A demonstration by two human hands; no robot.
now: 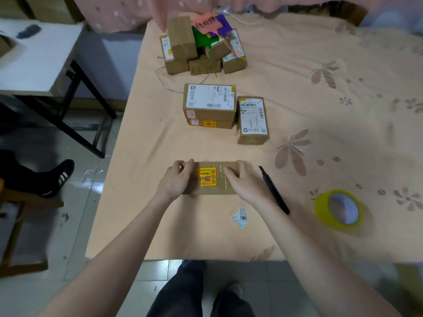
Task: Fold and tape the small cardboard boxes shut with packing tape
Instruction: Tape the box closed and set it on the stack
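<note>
Cardboard box (211, 178) lies on the cloth-covered table (297, 88) directly ahead of the person, its long axis running 9 to 3 o'clock, so each end falls under 1 hand. Left hand (177, 179) covers the 9 o'clock end, fingers curled over the far edge and gripping it. Right hand (246, 181) rests on the 3 o'clock end, fingers fairly straight and pressing flat on the top. Between them a yellow-and-red fragile sticker (207, 176) shows under a glossy strip of clear tape, which I judge is being smoothed down along the seam.

Tape roll (340, 210), yellowish and shiny with a pale core, sits at 3 o'clock, well apart from the box; the right hand is nearer to it. Slim black knife (273, 189) lies just beside the right wrist, pointing 11 to 5 o'clock. Matte brown labelled boxes (209, 102) stand at 12 o'clock, with a pile (201, 49) farther on.
</note>
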